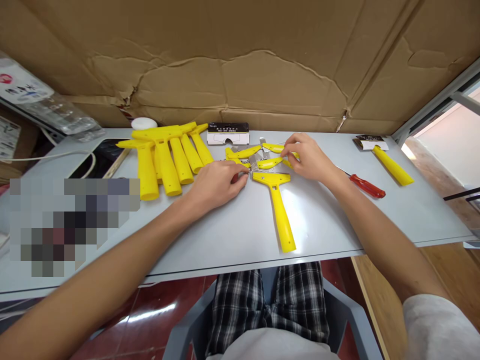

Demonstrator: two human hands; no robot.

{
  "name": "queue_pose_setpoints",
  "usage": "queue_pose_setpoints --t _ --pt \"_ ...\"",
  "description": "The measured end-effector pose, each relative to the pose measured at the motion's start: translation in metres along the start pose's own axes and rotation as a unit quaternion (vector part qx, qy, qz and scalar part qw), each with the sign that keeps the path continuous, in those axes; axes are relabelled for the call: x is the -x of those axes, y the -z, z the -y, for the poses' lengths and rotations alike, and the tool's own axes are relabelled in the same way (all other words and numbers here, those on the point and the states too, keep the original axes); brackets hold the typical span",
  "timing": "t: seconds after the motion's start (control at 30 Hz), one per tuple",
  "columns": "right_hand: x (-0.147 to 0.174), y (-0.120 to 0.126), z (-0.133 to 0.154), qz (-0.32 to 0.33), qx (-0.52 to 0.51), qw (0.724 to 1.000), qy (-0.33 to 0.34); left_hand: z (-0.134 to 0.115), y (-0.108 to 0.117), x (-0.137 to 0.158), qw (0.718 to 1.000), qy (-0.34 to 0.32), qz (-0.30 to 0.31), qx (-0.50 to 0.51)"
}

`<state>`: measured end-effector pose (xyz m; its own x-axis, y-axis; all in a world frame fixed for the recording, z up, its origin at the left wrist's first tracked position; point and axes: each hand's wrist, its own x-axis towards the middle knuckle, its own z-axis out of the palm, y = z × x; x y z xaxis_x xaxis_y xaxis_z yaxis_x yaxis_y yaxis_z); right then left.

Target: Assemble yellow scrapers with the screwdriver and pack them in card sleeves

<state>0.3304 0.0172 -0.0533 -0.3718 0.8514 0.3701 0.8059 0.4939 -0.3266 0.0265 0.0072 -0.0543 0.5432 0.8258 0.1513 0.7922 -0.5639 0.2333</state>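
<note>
A T-shaped yellow scraper handle (280, 210) lies on the table in front of me, its long grip toward the near edge. Just beyond its head is a cluster of flat, curved yellow plastic pieces (269, 163) with small metallic-looking parts among them. My left hand (220, 182) rests left of the handle's head, thumb and fingertips closed together beside the small parts; what they pinch is too small to make out. From the right, my right hand (309, 156) reaches into the cluster, its fingers bent around one yellow plastic piece (292, 156), partly hiding it.
Several more yellow scraper handles (165, 160) are piled at the left. A black-and-white package card (228, 134) stands at the back. To the right are a red screwdriver (366, 186) and a yellow scraper with a card (393, 165). Cardboard (240, 65) walls the back; a plastic bottle (56, 107) lies far left.
</note>
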Motion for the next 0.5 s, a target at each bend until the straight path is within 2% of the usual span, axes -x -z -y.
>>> queue_pose_setpoints --t 0.17,0.5 --pt "-0.0002 0.0006 -0.0015 -0.009 -0.001 1.0 -0.004 -0.0075 -0.0014 -0.0035 1.0 0.018 0.01 -0.009" --pt "-0.0004 0.0038 0.0006 0.001 0.001 1.0 -0.018 -0.0033 -0.0031 -0.002 1.0 0.028 -0.004 -0.003"
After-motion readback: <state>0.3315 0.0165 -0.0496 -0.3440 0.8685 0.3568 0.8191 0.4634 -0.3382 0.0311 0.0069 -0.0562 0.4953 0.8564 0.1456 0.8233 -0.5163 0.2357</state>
